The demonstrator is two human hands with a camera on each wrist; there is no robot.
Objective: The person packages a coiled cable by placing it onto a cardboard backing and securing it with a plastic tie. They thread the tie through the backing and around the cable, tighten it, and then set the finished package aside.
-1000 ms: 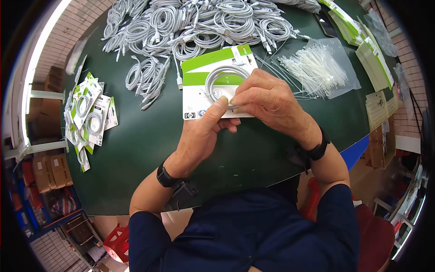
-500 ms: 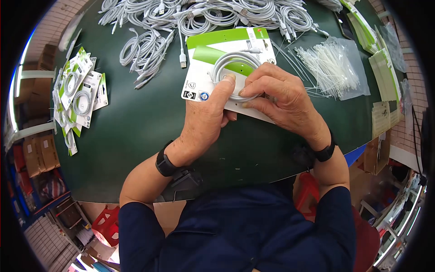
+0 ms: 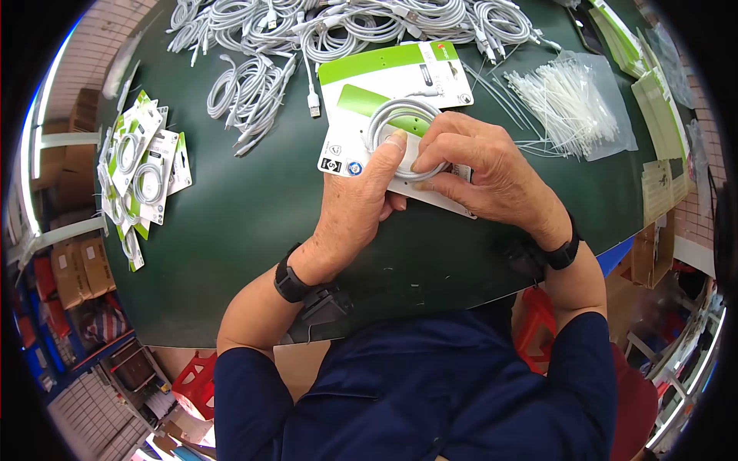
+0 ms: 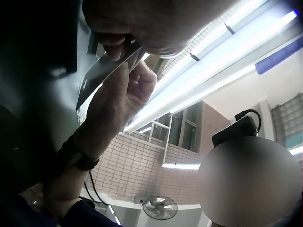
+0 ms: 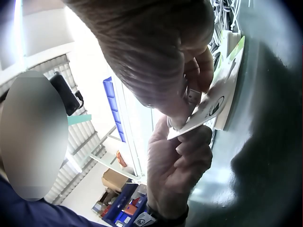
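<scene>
Cable (image 3: 378, 127): pale grey, coiled, against card (image 3: 347, 132) | card: white-and-green, printed, tilted

The bare right hand (image 3: 484, 165) covers the lower right of the coiled light-grey cable (image 3: 376, 128) and part of the white-and-green cardboard card (image 3: 384, 83), which hides most fingers of the bare left hand (image 3: 357, 196); the head view's top edge crops the heaped light-grey cables (image 3: 450, 24).
</scene>
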